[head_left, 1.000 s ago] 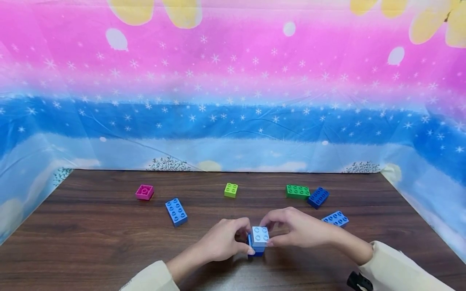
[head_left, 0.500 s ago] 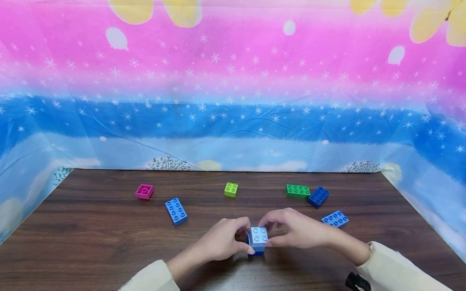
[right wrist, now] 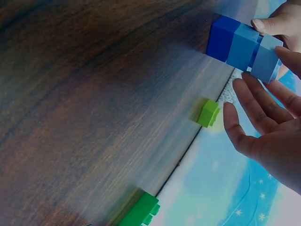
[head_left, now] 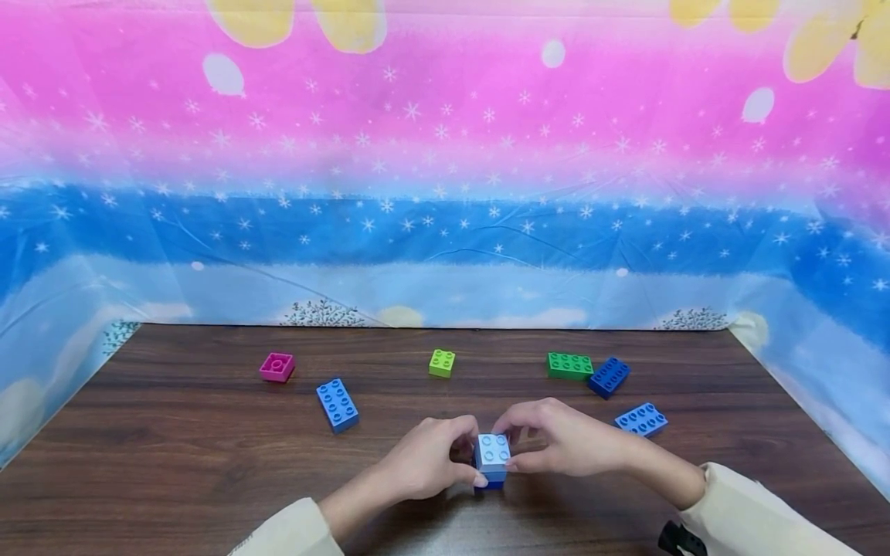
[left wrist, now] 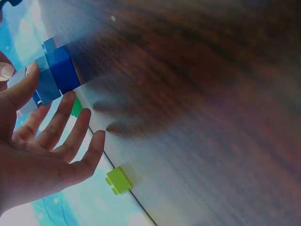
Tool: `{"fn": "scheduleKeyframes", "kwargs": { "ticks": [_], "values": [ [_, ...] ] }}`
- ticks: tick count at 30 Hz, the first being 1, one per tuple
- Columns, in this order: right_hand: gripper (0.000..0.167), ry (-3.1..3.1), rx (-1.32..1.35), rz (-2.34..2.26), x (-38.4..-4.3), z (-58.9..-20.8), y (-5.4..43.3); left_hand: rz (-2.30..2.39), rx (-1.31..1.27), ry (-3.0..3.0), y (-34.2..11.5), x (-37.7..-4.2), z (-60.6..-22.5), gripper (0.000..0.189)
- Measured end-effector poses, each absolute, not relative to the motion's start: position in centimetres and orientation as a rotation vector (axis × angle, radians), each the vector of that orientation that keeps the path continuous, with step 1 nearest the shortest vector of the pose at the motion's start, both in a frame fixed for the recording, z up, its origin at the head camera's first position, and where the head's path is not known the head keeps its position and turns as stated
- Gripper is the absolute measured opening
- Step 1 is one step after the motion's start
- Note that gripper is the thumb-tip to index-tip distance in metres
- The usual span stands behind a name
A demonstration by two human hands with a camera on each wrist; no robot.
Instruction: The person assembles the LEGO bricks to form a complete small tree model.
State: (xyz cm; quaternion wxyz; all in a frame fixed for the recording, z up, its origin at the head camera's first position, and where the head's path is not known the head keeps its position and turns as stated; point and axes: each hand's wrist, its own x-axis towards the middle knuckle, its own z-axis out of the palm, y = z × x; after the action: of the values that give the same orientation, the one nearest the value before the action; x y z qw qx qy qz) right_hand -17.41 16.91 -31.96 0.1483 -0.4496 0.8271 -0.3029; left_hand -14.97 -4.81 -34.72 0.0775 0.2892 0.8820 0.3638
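Observation:
A small stack of toy building bricks stands on the table near me. Its bottom is a dark blue brick [right wrist: 223,39], and on that sits a medium blue brick [right wrist: 243,46]. A light blue brick [head_left: 494,452] is over the top; in the right wrist view a narrow gap with studs shows beneath it. My left hand [head_left: 429,461] pinches the medium blue brick between thumb and fingers. My right hand [head_left: 566,440] pinches the light blue brick from the right side, its other fingers spread in the right wrist view.
Farther back on the brown table [head_left: 208,463] lie a pink brick [head_left: 277,367], a blue brick [head_left: 337,405], a lime brick [head_left: 441,363], a green brick [head_left: 569,366] and a dark blue eight-stud brick [head_left: 609,378]. Another blue brick [head_left: 641,419] lies beyond my right forearm.
The light blue brick and my right hand have shifted slightly left, so the brick lines up more closely over the stack. My left hand stays put.

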Motion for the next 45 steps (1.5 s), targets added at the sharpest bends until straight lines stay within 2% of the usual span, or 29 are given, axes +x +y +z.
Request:
{"fn": "scheduleKeyframes", "kwargs": {
  "ticks": [16, 24, 33, 45],
  "values": [
    [0.026, 2.365, -1.285, -0.890, -17.4, -32.2, 17.0, 1.042, 0.872, 2.638, -5.0, -14.9, -34.5, 0.026],
    [0.027, 2.359, -1.262, -0.896, -17.4, -32.1, 16.9, 1.085, 0.878, 2.607, -5.5, -14.8, -33.0, 0.034],
    [0.026, 2.352, -1.258, -0.924, -17.4, -32.3, 17.0, 1.171, 0.919, 2.593, -5.5, -14.5, -33.0, 0.020],
    [0.027, 2.362, -1.254, -0.937, -17.4, -32.5, 17.1, 1.189, 0.912, 2.600, -5.3, -14.4, -33.4, 0.018]
  ]
}}
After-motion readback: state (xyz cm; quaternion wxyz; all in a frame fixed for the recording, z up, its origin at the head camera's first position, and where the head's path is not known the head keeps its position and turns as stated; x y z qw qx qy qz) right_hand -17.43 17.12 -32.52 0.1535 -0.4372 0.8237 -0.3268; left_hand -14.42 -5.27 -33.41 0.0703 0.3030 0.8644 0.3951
